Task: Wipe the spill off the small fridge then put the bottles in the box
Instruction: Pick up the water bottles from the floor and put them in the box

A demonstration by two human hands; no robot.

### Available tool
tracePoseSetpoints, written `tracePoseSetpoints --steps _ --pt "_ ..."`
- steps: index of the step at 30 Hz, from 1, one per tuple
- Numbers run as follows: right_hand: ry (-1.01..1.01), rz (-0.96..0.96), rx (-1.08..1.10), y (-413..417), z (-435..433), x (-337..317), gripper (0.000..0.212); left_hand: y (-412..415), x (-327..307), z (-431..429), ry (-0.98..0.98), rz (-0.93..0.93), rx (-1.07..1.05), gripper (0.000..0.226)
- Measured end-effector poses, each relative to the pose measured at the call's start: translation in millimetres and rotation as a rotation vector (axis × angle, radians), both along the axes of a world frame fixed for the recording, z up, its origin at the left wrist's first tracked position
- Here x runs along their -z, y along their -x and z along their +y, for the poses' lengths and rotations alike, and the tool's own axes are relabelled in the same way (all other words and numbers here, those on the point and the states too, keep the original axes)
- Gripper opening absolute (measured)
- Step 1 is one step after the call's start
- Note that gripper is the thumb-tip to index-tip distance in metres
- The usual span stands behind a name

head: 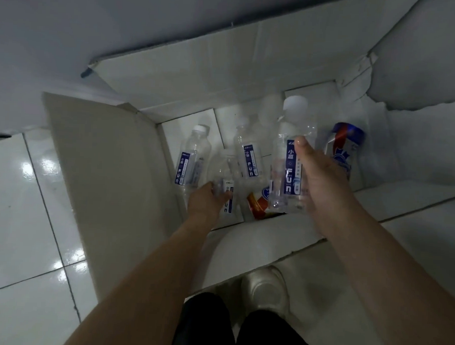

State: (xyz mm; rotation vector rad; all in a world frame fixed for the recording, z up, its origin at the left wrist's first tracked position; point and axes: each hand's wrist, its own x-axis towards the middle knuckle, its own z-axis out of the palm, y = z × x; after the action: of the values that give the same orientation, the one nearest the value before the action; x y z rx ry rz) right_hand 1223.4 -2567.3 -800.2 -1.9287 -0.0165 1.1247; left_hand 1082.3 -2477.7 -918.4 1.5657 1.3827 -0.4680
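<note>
An open cardboard box [111,172] stands on the floor below me with its flaps spread. My right hand [322,181] grips a clear bottle with a white cap and blue label [291,159] over the box. My left hand [207,200] reaches low into the box and holds a second clear bottle [224,182], which is blurred. Two more clear bottles lie on the box bottom, one at the left [192,155] and one in the middle [248,152]. A bottle with a blue, red and white label [343,148] lies at the right.
A red and white labelled item [259,203] lies in the box near its front wall. Glossy white floor tiles [17,189] stretch to the left. My shoe [265,288] and dark trouser legs sit just in front of the box's near flap. A pale wall rises behind.
</note>
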Motion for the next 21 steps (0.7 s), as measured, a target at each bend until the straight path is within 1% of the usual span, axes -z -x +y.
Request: tracePoseSetpoints --steps 2,4,7,9,11,14,16,18,21 --pt "0.006 0.0 -0.026 -2.5 0.8 3.1 0.055 1.3 0.9 3.2 -0.017 0.034 0.048 0.04" --pt "0.014 0.005 -0.034 -4.7 2.3 3.1 0.055 2.9 -1.4 6.2 -0.03 0.039 0.056 0.034" --pt "0.035 0.019 -0.025 -10.7 7.1 2.3 0.059 4.3 -10.4 12.3 -0.044 0.042 0.059 0.03" --pt "0.063 0.012 -0.037 -15.6 12.0 2.4 0.068 6.2 -19.3 16.4 -0.054 0.032 0.04 0.032" --pt "0.099 0.009 -0.063 -22.5 17.9 3.3 0.077 8.4 -29.4 19.2 -0.023 -0.023 -0.036 0.034" --pt "0.175 -0.038 -0.148 -34.6 30.7 9.3 0.07 13.6 -44.6 22.3 0.061 -0.16 -0.172 0.025" --pt "0.226 -0.041 -0.142 -44.3 40.4 21.2 0.066 16.0 -48.2 26.8 0.099 -0.244 -0.237 0.016" --pt "0.279 -0.045 -0.146 -53.6 49.7 38.2 0.063 15.9 -48.7 33.8 0.1 -0.278 -0.27 0.012" --pt "0.371 -0.101 -0.233 -61.6 58.1 61.6 0.066 14.7 -43.6 42.8 0.078 -0.308 -0.315 0.011"
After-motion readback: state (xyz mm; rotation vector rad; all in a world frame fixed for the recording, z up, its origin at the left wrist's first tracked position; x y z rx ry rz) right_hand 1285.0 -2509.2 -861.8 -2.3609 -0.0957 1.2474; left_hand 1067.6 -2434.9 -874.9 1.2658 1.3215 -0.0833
